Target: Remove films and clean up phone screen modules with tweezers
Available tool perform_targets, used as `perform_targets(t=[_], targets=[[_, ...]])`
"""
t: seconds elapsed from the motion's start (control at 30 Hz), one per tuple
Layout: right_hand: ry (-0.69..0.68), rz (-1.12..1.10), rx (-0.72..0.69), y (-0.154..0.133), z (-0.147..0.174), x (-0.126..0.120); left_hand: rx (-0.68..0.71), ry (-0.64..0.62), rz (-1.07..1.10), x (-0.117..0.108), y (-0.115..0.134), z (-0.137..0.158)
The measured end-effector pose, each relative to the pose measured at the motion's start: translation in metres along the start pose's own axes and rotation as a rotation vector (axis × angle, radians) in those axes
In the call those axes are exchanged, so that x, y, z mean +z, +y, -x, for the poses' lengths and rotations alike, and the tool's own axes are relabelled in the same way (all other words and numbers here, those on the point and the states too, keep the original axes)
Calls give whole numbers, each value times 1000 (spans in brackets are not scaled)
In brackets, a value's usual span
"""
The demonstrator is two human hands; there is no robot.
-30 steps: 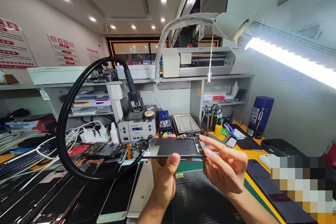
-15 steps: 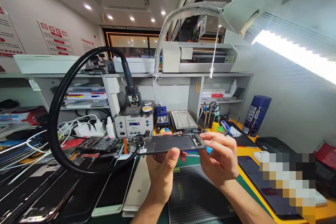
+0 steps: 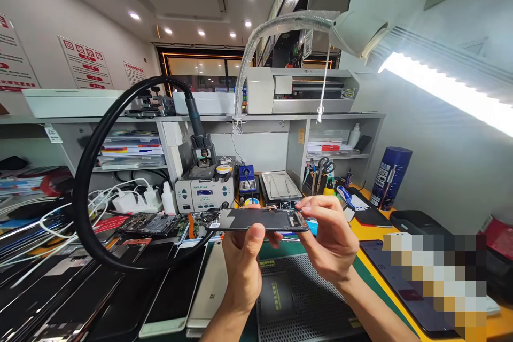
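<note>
A thin black phone screen assembly [image 3: 258, 219] is held up almost level above the bench, its inner side facing me. My left hand [image 3: 244, 262] grips it from below, thumb along the near edge and fingers behind. At the right end, my right hand [image 3: 331, 238] pinches the corner between fingers and thumb; whether a small part is also in that pinch, I cannot make out. Beneath both hands lies a black perforated mat [image 3: 308, 288] on a green work surface.
Several phones and screens, including a white-edged phone [image 3: 172, 288], cover the left side. A hot-air station [image 3: 205, 192] with a looping black hose [image 3: 82, 187] stands behind. On the right are a dark phone [image 3: 404, 283] and a blue can [image 3: 390, 177]. A lit lamp [image 3: 444, 88] hangs above.
The screen assembly and both hands have shifted slightly left, and the assembly looks more edge-on. Both hands keep their hold. The camera view has moved a little.
</note>
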State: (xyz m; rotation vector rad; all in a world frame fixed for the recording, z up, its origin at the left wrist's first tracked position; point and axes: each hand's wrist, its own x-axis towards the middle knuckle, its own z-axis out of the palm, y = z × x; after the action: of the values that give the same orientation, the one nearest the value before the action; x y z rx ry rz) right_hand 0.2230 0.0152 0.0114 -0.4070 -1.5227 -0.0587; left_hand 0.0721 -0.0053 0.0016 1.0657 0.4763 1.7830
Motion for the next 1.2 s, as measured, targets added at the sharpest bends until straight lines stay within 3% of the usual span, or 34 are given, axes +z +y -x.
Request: perform_targets(t=[0.17,0.43,0.93,1.2], targets=[[-220,-150,163,-9,-18,-12,10,16,48,-3,-2,-2],[-432,-186,246,-7,-30,-30,-6,68,-45,1,0,1],[-480,-138,227,-12,-37,-33,-2,10,-60,-6,-5,1],[-466,-139,237,-12,-37,-35,9,56,-53,-6,-7,0]])
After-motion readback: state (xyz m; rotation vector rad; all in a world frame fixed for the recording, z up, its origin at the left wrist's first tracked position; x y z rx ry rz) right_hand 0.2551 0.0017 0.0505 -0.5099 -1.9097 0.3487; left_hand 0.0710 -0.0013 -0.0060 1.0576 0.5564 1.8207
